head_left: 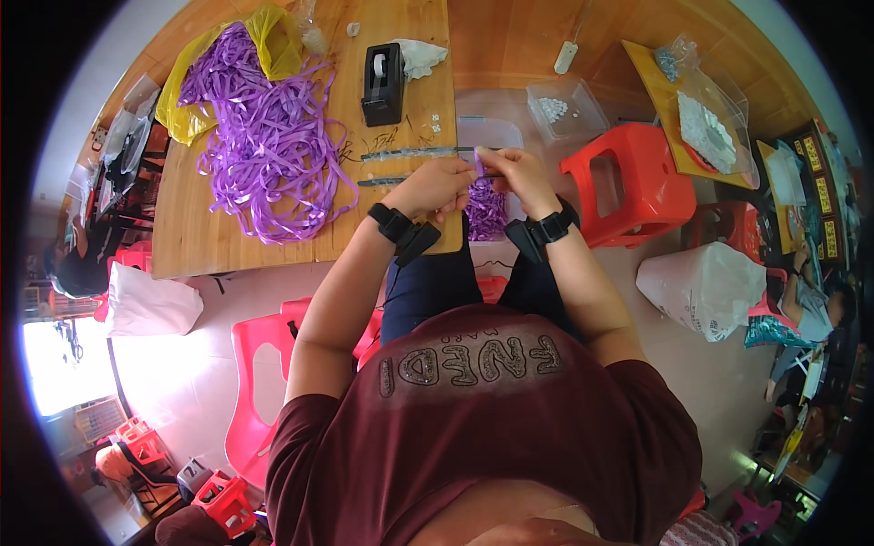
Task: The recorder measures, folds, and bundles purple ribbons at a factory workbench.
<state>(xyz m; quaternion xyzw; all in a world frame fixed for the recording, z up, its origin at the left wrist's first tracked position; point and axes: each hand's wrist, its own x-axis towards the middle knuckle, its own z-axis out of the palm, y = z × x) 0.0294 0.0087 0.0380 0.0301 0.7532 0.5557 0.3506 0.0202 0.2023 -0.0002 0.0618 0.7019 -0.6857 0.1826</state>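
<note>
My left hand point(435, 186) and my right hand point(523, 178) meet just past the right edge of the wooden table. Their fingers are pinched together on a short piece of purple ribbon point(480, 164). Two thin dark strips point(410, 153) reach out from the table edge beneath and beside my fingers, their near parts covered with clear tape. Exactly how the ribbon passes round the strips is hidden by my fingers. A large tangle of purple ribbon point(269, 146) spills from a yellow plastic bag point(187, 107) to the left. Below my hands lie more purple ribbons point(485, 211) in a clear bin.
A black tape dispenser point(382, 84) and a crumpled white tissue point(421, 58) are on the wooden table point(300, 259). Red stools point(637, 182) and a clear box with white pieces point(566, 109) stand to the right. A white sack point(701, 289) sits on the floor.
</note>
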